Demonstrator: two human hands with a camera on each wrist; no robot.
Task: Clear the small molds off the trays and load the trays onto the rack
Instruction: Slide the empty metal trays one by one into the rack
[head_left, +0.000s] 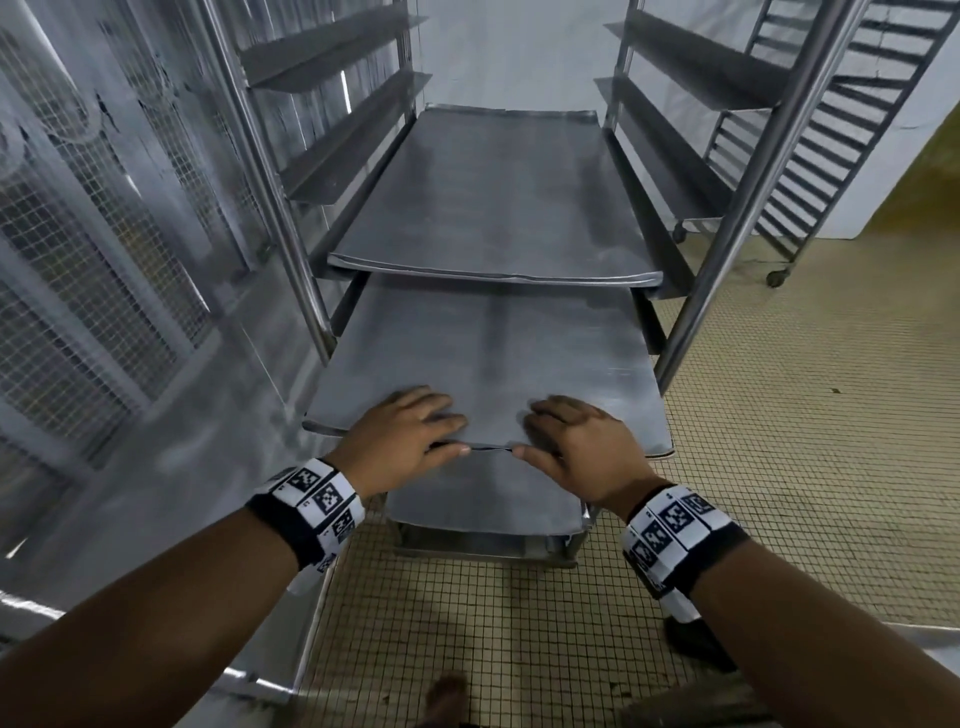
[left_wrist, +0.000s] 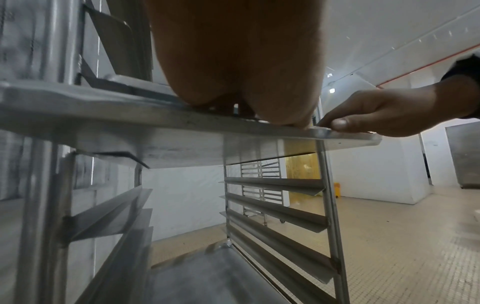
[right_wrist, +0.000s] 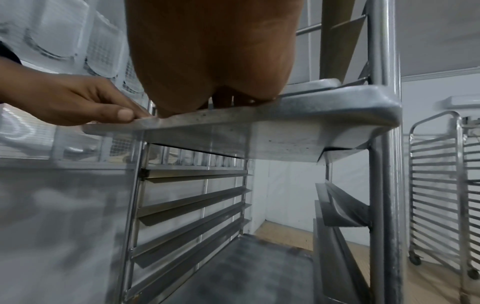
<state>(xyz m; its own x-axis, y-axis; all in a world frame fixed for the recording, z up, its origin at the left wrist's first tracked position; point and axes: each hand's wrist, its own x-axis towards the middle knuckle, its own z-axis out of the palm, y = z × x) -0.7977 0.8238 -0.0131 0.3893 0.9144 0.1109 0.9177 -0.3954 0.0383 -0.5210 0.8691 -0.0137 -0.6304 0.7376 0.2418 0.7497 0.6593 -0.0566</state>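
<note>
Hands lie side by side on the near edge of a flat metal tray (head_left: 483, 358). The left hand (head_left: 402, 434) has its fingers (head_left: 415, 402) spread flat over the tray top, with the thumb along the front rim; the right hand (head_left: 579, 441) lies the same way just beside it, fingers (head_left: 550, 405) loosely bent on the sheet and thumb at the rim. In both wrist views each thumb presses the edge from the front while the palm sits on top, so neither hand wraps round the tray. Whether any finger hooks beneath the rim cannot be told.

Beyond the fingertips, the tray runs partly into the rack (head_left: 727, 218), its far part resting on the side runners between the uprights and its near part jutting out toward the person. Above and beyond the fingers, a second tray (head_left: 498, 197) sits further in on the next runner level. Below the hands another tray (head_left: 483, 499) lies low in the rack.

Off to the right of the right hand's fingers, well apart, stands an empty-runnered second rack (head_left: 852, 150) on castors over the tiled floor (head_left: 779, 467). Left of the left hand's fingers is a steel wall with mesh panels (head_left: 104, 249).
</note>
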